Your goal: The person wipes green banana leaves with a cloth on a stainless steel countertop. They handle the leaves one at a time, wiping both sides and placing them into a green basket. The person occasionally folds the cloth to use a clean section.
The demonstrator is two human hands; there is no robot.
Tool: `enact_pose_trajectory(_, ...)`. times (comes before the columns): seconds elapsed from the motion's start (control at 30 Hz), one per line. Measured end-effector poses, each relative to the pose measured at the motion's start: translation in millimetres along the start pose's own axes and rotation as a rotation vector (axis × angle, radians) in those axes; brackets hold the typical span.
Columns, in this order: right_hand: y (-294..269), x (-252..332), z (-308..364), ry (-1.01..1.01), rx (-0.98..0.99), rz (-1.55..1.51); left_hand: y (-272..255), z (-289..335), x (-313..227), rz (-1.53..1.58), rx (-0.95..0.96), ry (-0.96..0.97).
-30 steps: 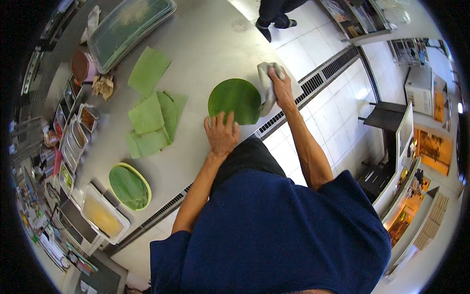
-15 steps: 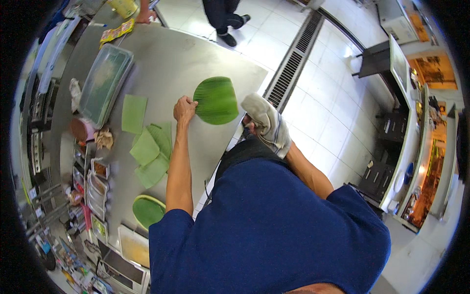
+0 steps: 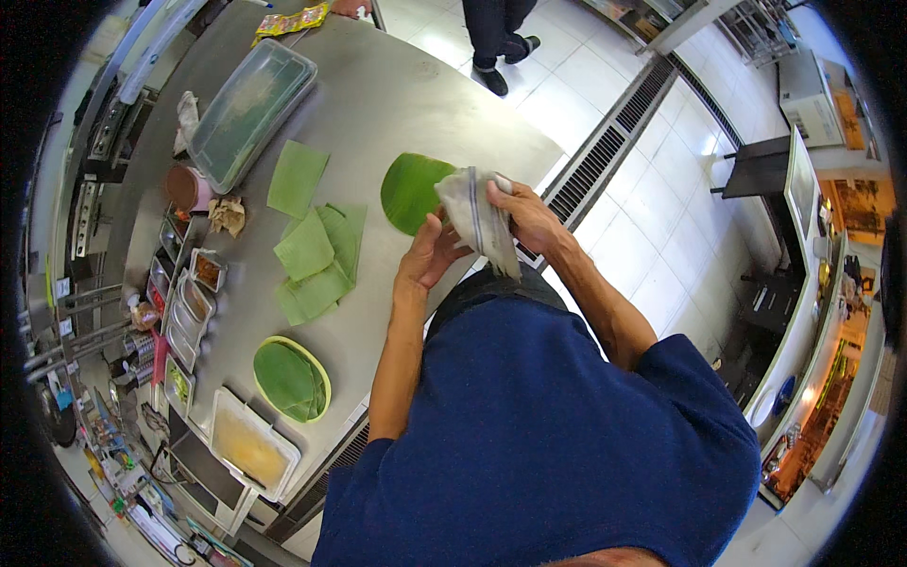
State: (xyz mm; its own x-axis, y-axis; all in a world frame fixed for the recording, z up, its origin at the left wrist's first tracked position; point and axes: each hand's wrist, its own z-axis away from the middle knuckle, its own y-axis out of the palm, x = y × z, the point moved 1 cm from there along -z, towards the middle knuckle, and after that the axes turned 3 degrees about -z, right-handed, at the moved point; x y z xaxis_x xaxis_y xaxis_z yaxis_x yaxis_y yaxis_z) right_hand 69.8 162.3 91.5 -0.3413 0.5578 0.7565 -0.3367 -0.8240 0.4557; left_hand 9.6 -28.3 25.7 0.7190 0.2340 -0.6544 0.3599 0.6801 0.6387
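My right hand is closed on a pale grey striped cloth that hangs over the table's near edge. Beside the cloth's left edge is my left hand, thumb raised and fingers apart, some fingertips partly behind the cloth. Just beyond both hands a rounded green banana leaf piece lies on the steel table, its right part covered by the cloth. Several paler cut leaf pieces overlap to the left. Nearer me, a yellow-rimmed oval plate holds more cut leaves.
A lidded clear plastic container stands at the table's far left. Small food trays line the left side, and a white tray with yellowish contents sits near left. Another person's legs are beyond the table; a floor drain runs at right.
My left hand has let go of the banana leaf piece and come to the cloth. My right hand has brought the cloth left, over the leaf's edge. The view has shifted.
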Motion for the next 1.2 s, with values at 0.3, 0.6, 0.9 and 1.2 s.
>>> enact_pose_trajectory(0.3,22,23,-29,-0.085,-0.024,0.118,-13,-2,-60,-0.268,-0.029,0.153)
enact_pose_trajectory(0.6,-19,33,-23,-0.083,0.053,-0.465,2,29,-91,0.033,0.149,0.164)
enact_pose_trajectory(0.9,-32,44,-2,-0.295,-0.183,-0.044,36,45,-63,0.228,0.130,-0.148)
enact_pose_trajectory(1.2,14,-17,13,-0.071,0.253,0.025,90,74,-98,-0.720,0.164,0.458)
